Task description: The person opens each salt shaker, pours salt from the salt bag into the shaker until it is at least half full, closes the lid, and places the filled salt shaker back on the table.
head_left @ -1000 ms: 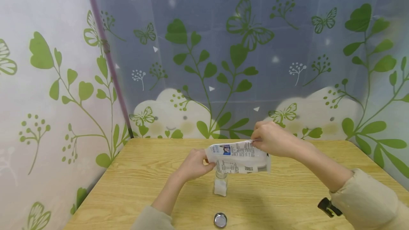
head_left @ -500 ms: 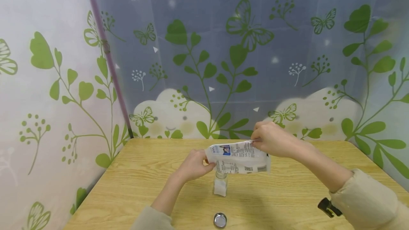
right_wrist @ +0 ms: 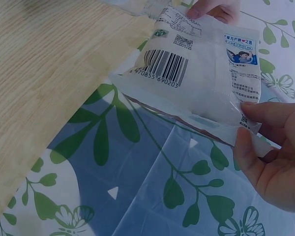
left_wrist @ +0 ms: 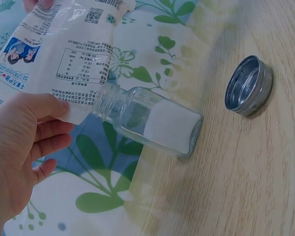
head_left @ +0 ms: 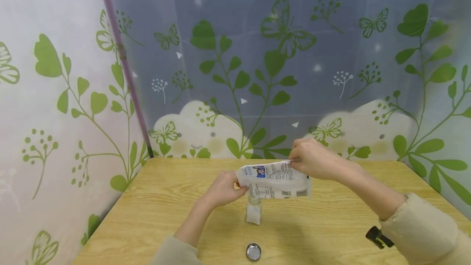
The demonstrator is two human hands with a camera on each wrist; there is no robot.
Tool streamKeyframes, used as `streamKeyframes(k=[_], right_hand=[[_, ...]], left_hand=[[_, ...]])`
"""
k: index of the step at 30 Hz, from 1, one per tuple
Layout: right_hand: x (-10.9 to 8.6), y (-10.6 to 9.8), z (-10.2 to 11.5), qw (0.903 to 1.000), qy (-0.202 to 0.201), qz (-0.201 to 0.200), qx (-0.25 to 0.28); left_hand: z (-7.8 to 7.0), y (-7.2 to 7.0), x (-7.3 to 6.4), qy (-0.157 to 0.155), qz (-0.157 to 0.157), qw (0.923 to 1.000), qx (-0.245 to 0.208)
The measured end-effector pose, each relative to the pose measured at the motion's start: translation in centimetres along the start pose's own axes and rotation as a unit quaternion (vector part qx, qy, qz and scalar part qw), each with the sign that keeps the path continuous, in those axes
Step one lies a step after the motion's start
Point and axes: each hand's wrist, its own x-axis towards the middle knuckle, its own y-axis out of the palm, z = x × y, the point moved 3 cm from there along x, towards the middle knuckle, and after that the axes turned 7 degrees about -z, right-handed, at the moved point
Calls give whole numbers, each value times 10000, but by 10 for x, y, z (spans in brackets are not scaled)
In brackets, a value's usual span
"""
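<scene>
A white printed plastic bag [head_left: 272, 183] is held in the air between both hands, tilted with its left end lower. My left hand [head_left: 223, 190] pinches the bag's left end between thumb and fingers. My right hand [head_left: 317, 159] grips its upper right corner, thumb and fingertips on the edge in the right wrist view. Under the bag's low corner, a clear glass jar [left_wrist: 137, 110] stands upright on the table, its lower part filled with white powder [left_wrist: 172, 127]. The bag's corner meets the jar's mouth in the left wrist view; whether anything flows is hidden.
A round silver metal lid [head_left: 253, 252] lies on the wood-grain table [head_left: 154, 216], nearer the person than the jar. A curtain [head_left: 235, 72] with leaves and butterflies hangs behind the table's far edge. A small black object [head_left: 379, 237] is by the right sleeve.
</scene>
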Motion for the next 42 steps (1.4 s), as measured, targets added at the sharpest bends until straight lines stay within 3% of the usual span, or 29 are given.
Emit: streamKeyframes(k=[30,42], right_hand=[[0,0,1,9999,92,28,51],[-1,1,-2,9999,146,33,12]], left_hand=[[1,0,0,70,-28,10000,-24],[0,0,0,-52,3,10000,-12]])
